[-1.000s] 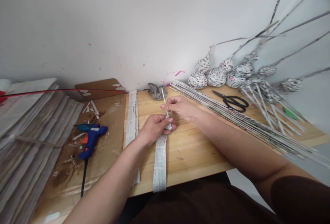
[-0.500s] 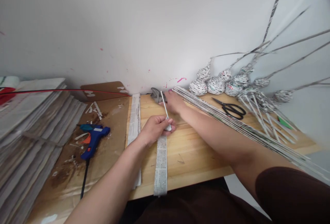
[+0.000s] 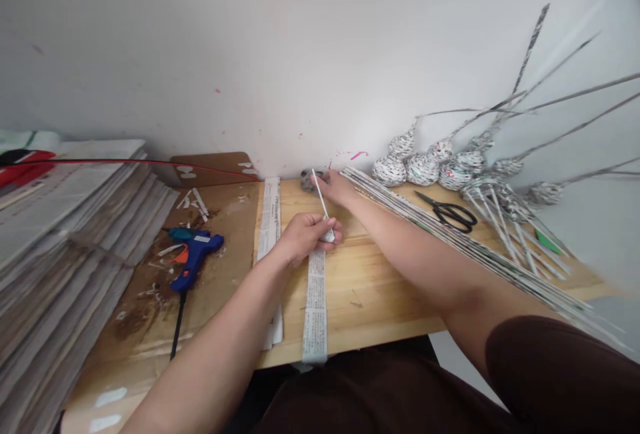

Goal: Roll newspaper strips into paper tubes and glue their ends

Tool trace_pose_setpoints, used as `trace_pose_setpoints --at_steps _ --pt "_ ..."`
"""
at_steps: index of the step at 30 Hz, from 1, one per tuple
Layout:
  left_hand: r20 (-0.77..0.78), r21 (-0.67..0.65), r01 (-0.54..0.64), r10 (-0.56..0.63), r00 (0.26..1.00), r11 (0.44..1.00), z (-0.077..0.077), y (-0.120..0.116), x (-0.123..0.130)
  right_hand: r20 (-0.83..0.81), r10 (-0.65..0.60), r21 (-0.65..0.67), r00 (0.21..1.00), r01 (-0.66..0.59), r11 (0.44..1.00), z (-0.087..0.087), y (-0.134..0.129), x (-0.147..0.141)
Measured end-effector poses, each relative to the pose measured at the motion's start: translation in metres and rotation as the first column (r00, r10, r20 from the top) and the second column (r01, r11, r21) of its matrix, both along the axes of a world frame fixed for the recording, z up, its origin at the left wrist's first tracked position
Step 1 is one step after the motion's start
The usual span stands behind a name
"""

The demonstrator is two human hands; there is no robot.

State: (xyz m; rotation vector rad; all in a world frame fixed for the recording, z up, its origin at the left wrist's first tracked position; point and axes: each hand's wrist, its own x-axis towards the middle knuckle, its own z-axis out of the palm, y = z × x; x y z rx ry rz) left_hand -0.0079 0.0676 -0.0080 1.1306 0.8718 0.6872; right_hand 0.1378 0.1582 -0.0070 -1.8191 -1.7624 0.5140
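Note:
My left hand [image 3: 313, 237] is closed in a pinch on a newspaper strip [image 3: 315, 314], whose upper end is rolled around a thin pale stick [image 3: 320, 194]. The stick points up and away from the fingers. Below the hand, the strip's printed length runs flat to the table's front edge. Farther back, my right hand [image 3: 339, 189] is at a small crumpled grey cloth [image 3: 309, 181] near the wall. Its thumb is held apart from the other fingers and reaches over the cloth. Some of its fingertips are hidden, and no lifted object shows in it.
On the left are a tied newspaper stack [image 3: 105, 221] and a blue glue gun [image 3: 193, 261] on stained cardboard [image 3: 135, 341]. Flat newspaper strips [image 3: 270, 214] lie beside my left hand. Rolled paper sticks [image 3: 440, 234], black scissors [image 3: 450, 214] and woven paper gourds [image 3: 423, 169] are on the right.
My right hand has shifted slightly, its thumb now spread over the grey cloth. My left hand keeps its pinch on the strip and stick. The whole view has shifted a little.

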Motion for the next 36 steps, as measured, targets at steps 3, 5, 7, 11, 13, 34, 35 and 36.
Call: trace_pose_setpoints --at_steps 3,5,7,11,13,34,35,36 --pt "-0.008 -0.002 0.021 -0.021 1.0 1.0 -0.001 0.0 0.0 -0.364 0.147 -0.022 0.92 -0.166 0.986 0.005 -0.028 0.013" --pt "-0.022 0.014 0.053 -0.053 0.998 0.998 -0.001 -0.001 0.0 -0.613 0.252 -0.083 0.749 -0.378 0.922 0.007 -0.047 0.021" --pt "-0.036 0.027 0.076 -0.075 0.997 0.997 -0.001 -0.002 -0.001 -0.748 0.282 -0.108 0.601 -0.528 0.842 0.008 -0.061 0.026" --pt "-0.078 0.012 0.106 -0.105 0.991 0.994 -0.001 -0.003 0.0 -0.835 0.24 -0.076 0.496 -0.535 0.842 0.002 -0.073 0.023" --pt "-0.1 -0.001 0.126 -0.125 0.987 0.992 -0.001 -0.004 0.0 -0.846 0.2 -0.074 0.494 -0.48 0.874 -0.001 -0.074 0.021" --pt "-0.125 -0.031 0.153 -0.156 0.98 0.988 0.003 -0.01 0.004 -0.857 0.172 -0.119 0.486 -0.51 0.852 0.0 -0.074 0.028" --pt "-0.121 -0.028 0.147 -0.15 0.981 0.989 0.003 -0.01 0.004 -0.861 0.191 -0.123 0.472 -0.556 0.822 0.001 -0.074 0.03" --pt "-0.114 -0.025 0.14 -0.142 0.983 0.99 0.003 -0.01 0.004 -0.864 0.206 -0.126 0.459 -0.593 0.795 0.002 -0.075 0.031"
